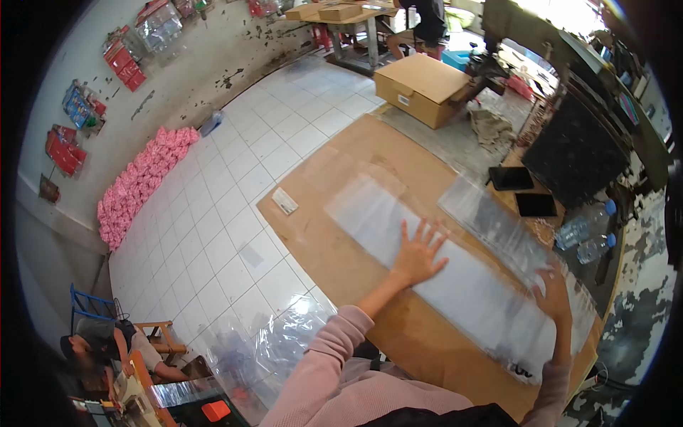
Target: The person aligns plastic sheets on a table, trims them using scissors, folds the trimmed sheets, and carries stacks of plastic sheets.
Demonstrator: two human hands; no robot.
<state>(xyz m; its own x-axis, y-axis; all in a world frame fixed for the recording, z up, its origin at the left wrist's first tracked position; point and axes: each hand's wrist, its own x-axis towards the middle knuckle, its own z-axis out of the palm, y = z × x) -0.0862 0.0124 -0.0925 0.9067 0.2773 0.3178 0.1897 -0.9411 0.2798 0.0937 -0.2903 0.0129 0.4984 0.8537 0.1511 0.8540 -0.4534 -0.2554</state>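
Note:
A long stack of whitish plastic sheets or bags (469, 295) lies slantwise across a brown board-topped table (320, 178). My left hand (420, 255) rests flat on its middle with the fingers spread. Near the right edge of the stack is my right hand (553, 292), its fingers apart and slightly bent, with nothing held. Beyond the stack, a second pile of clear plastic (491, 224) reaches toward my right hand. A small white card or label (284, 201) lies by the table's left edge.
A cardboard box (420, 85), two dark phones (511, 178) and water bottles (596, 246) are at the right and back. Clear plastic (284, 341) lies on the floor at lower left. One person (107, 341) sits lower left, another (429, 25) at the back.

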